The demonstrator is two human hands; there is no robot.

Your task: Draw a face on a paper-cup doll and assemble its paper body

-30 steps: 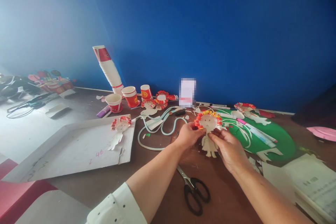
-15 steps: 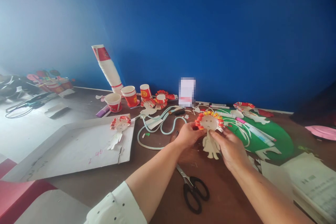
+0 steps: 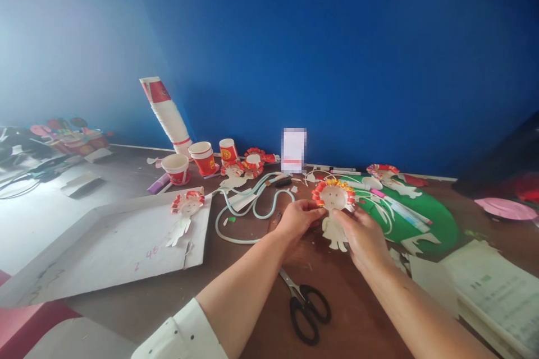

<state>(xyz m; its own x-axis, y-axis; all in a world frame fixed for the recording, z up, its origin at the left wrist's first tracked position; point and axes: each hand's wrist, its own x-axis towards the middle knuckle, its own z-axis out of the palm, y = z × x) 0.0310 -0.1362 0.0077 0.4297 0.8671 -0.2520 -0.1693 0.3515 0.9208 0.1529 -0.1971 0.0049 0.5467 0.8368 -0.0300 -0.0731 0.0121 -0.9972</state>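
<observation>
A paper doll made from a cut cup, with a round white face, a curled red and yellow fringe and a pale cut-out body, is upright between my hands. My right hand is closed on it, thumb across the front at the neck and fingers behind. My left hand pinches at the doll's left edge below the fringe; its fingertips are partly hidden. Black-handled scissors lie on the table below my hands. A similar doll rests on the white board at left.
The white board covers the table's left. Behind it stand paper cups and a leaning cup stack. A pale blue cord loops mid-table. Markers lie on a green disc; papers sit at right.
The view has shifted slightly, so most things appear a little further left. My left fingers have moved slightly outward and down along the doll's edge; my right hand keeps its hold.
</observation>
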